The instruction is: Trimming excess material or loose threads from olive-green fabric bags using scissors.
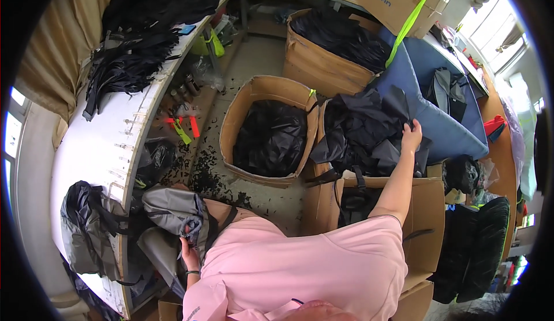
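At the right, my right arm reaches out over a cardboard box heaped with loose black fabric [360, 128]. My right hand [411, 136] pinches the edge of a black fabric panel [395, 104] that stands up from the heap. Low on the left, my left hand [189, 253] grips a grey bag [170, 204] at a dark bluish bunched part; some of its fingers are hidden. Beside it, another grey-and-black bag [89, 228] hangs over the edge of the white table [81, 154].
A lined cardboard box [271, 84] stands ahead, with a fuller box [323, 61] behind it. Black straps [124, 61] pile on the far table end. Black scraps [210, 177] litter the floor. A blue bin [444, 122] stands at right; an open carton [424, 223] is close by.
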A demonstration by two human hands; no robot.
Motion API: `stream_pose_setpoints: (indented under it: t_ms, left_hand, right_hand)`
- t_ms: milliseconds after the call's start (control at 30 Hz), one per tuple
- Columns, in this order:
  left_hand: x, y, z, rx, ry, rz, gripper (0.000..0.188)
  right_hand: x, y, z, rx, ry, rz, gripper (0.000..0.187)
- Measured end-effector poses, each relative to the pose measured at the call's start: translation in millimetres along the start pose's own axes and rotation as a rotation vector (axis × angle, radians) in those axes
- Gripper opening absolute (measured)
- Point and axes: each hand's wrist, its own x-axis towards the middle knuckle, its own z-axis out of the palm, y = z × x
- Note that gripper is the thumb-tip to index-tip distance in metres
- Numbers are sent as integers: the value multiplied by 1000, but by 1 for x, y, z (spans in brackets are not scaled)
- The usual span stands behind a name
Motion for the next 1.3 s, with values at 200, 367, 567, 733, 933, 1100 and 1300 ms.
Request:
stream_pose_setpoints:
  t_ms: [200, 367, 567, 733, 933, 1100, 1300]
  left_hand:
    - [-2, 9, -15, 29, -35, 79, 56]
    - [-5, 26, 1, 47, -55, 110, 57]
    - [-3, 34, 10, -57, -43, 19, 56]
    - [-7, 41, 21, -85, -13, 4, 56]
    - [-8, 21, 5, -73, -3, 47, 55]
    - [-12, 27, 9, 71, 22, 44, 54]
    - [-11, 28, 13, -97, 31, -25, 53]
  right_hand:
    - [-42, 63, -22, -168, 265, 255, 32]
    - [-45, 51, -33, 51, 416, 336, 14]
    - [-28, 38, -36, 445, 537, 271, 11]
    - [-29, 3, -36, 577, 565, 313, 13]
    - [-22, 24, -42, 447, 663, 296, 13]
    - [-37, 50, -54, 188, 898, 463, 21]
    - [-82, -52, -9, -623, 492, -269, 40]
